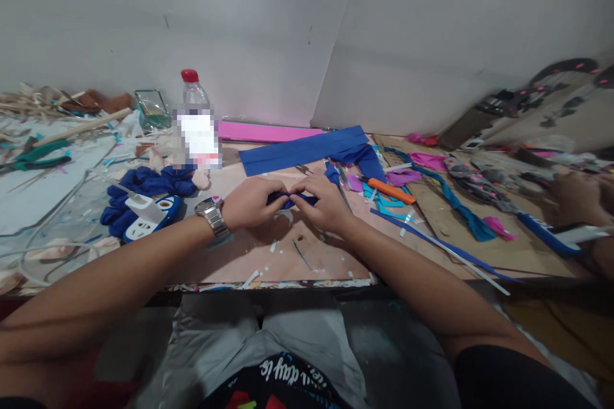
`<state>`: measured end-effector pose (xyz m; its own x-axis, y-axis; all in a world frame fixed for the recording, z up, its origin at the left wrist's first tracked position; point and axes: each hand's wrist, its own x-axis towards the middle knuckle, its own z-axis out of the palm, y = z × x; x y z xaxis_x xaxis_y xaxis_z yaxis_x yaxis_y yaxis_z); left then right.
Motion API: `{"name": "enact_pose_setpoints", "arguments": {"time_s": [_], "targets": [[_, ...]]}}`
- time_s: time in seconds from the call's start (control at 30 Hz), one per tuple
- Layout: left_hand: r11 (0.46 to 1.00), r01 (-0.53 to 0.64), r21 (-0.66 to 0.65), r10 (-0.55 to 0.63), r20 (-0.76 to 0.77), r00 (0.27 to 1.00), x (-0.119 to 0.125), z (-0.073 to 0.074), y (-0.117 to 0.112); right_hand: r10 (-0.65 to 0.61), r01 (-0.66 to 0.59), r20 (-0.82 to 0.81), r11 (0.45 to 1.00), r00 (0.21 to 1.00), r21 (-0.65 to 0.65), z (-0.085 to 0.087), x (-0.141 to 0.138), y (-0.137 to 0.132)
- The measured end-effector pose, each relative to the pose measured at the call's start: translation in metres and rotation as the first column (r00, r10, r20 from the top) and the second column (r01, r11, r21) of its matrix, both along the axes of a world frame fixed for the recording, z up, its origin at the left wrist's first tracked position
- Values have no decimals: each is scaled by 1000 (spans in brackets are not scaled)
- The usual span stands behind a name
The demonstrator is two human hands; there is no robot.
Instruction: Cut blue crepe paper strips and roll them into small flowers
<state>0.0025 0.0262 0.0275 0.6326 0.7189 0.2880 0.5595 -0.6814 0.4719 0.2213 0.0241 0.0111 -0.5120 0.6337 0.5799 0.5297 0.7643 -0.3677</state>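
Note:
Both my left hand (253,203) and my right hand (323,203) pinch a small piece of dark blue fabric (303,199) between them, just above the wooden work board (240,255). Their fingertips nearly meet, and most of the piece is hidden inside the fingers. Flat blue fabric strips (302,150) lie just beyond the hands. To the left sit gathered blue fabric (144,188) and a blue and white glue gun (153,217). An orange-handled cutter (391,190) rests among scraps to the right.
A bottle with a red cap (190,77) stands at the back left. Green-handled pliers (43,154) lie far left. A long pink strip (268,132) runs along the wall. At right are a second glue gun (547,235), teal fabric (460,208) and another person's hand (578,195).

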Motion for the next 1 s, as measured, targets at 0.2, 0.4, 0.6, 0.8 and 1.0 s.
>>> {"name": "enact_pose_setpoints", "arguments": {"time_s": [0.2,0.4,0.6,0.8,1.0], "targets": [[1000,-15,4,15,-35,999,-1,3,-1,-1,1,12,1000,1000,-4,0,0,-1],[999,24,-46,-25,-7,1000,-2,6,-1,3,-3,41,1000,999,-1,-3,0,1],[997,53,-60,-50,43,998,-2,5,-1,14,-14,55,1000,998,6,-2,0,0],[992,79,-96,-77,24,997,-4,8,-1,10,-10,6,999,1000,-39,-1,2,0],[988,67,-141,-68,-6,998,-7,4,7,28,-27,25,999,999,-32,2,3,2]]}}
